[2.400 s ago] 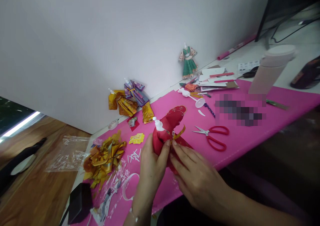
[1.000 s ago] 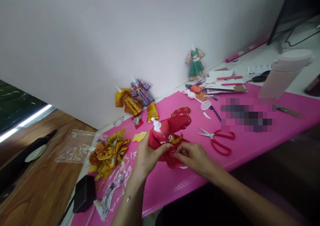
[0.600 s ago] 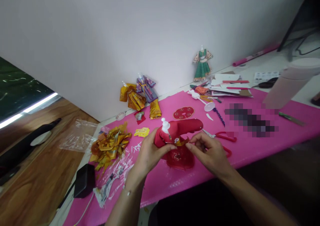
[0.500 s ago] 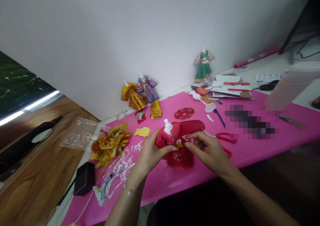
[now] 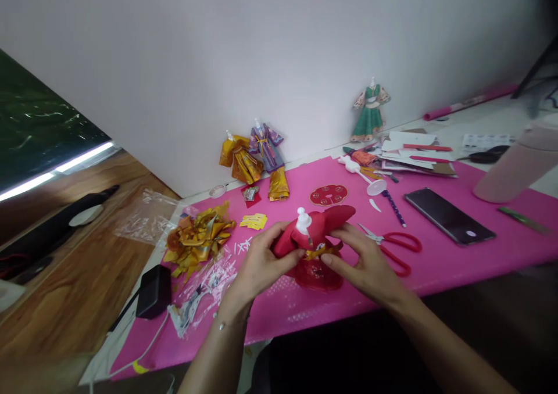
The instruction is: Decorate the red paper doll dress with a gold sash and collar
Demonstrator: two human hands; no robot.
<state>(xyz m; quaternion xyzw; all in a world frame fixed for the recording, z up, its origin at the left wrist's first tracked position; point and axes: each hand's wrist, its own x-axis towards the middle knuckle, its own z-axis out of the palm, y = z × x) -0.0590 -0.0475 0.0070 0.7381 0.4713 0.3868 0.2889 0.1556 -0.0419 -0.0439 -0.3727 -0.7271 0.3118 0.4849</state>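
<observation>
Both of my hands have closed in on the red-dressed figurine (image 5: 314, 244) since half a second ago, my right hand now lying over its sleeve where before it only pinched at the waist. My left hand (image 5: 260, 261) grips the figurine from nine o'clock, fingers curled narrow around its torso, thumb near the white neck peg. My right hand (image 5: 365, 261) holds it from three o'clock, fingers spread a little across the red sleeve and the gold sash (the fingertips meet the fabric, though I cannot tell how hard they press). The figurine stands just above the pink mat (image 5: 436, 266), its round red skirt touching the mat between my wrists.

At two o'clock from the figurine lie the red-handled scissors (image 5: 392, 244), just beside my right hand. Farther out toward three o'clock a dark phone (image 5: 449, 215) rests flat on the mat. At twelve o'clock sits a flat red paper piece (image 5: 328, 194), and beyond it a bare white doll stand (image 5: 364, 176) lies tipped over. At eleven o'clock two dressed figurines, gold and purple (image 5: 257, 157), lean on the wall, and a green-dressed figurine (image 5: 370, 110) stands at one o'clock, well apart. At nine o'clock a heap of gold foil scraps (image 5: 198, 240) lies near my left hand, with a black box (image 5: 153, 290) at eight o'clock.
</observation>
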